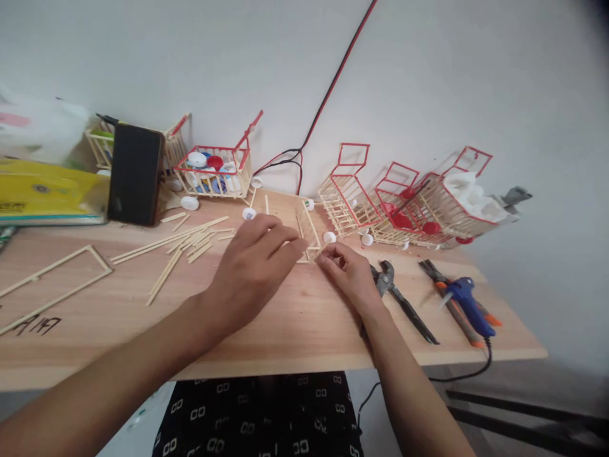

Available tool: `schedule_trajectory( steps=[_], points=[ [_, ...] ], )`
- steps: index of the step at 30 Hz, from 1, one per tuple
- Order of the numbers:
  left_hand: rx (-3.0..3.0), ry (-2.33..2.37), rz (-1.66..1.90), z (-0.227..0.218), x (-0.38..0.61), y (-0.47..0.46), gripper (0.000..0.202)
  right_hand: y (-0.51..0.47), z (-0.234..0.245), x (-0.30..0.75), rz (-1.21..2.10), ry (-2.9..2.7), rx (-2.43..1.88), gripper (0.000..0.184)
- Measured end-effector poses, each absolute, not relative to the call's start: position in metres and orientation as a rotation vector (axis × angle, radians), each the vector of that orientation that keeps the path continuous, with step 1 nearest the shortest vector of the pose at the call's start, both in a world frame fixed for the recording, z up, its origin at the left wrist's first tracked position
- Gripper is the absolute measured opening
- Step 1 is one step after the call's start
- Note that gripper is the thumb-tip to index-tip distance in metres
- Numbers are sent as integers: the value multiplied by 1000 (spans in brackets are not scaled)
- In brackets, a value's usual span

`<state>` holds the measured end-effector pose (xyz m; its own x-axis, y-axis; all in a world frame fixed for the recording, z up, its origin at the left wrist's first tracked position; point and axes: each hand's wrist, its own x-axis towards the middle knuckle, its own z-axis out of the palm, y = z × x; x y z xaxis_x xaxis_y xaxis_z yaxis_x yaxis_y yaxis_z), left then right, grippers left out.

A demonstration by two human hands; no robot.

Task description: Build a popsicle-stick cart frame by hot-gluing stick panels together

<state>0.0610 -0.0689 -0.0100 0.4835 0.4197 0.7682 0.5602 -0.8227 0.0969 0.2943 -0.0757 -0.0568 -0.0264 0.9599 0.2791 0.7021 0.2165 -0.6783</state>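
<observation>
Near the middle of the bench stands a small frame of thin wooden sticks (311, 223). At its near end my right hand (349, 273) is closed, thumb and fingers pinched on the frame's corner. Coming in from the left, my left hand (257, 273) has its fingers drawn together, their tips at the frame's near end. What those tips grip, if anything, is hidden. Left of that hand lie loose cut sticks (190, 241). Adjustable pliers (404, 304) lie just right of my right hand, partly behind it.
Miniature stick shopping carts with red trim stand along the wall, one (214, 174) holding bottle caps, another (471, 197) white wads. A phone (136, 174) leans at left by a yellow packet (52, 190). A corded blue glue gun (469, 304) lies right; a stick rectangle (61, 311) lies left.
</observation>
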Motion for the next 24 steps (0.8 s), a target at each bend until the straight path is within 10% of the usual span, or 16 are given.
schedule_trajectory(
  steps=[24],
  points=[
    [-2504,-930,-758,-17,116,-49,23,-74,-49,290,361,-1847,-1419,10]
  ],
)
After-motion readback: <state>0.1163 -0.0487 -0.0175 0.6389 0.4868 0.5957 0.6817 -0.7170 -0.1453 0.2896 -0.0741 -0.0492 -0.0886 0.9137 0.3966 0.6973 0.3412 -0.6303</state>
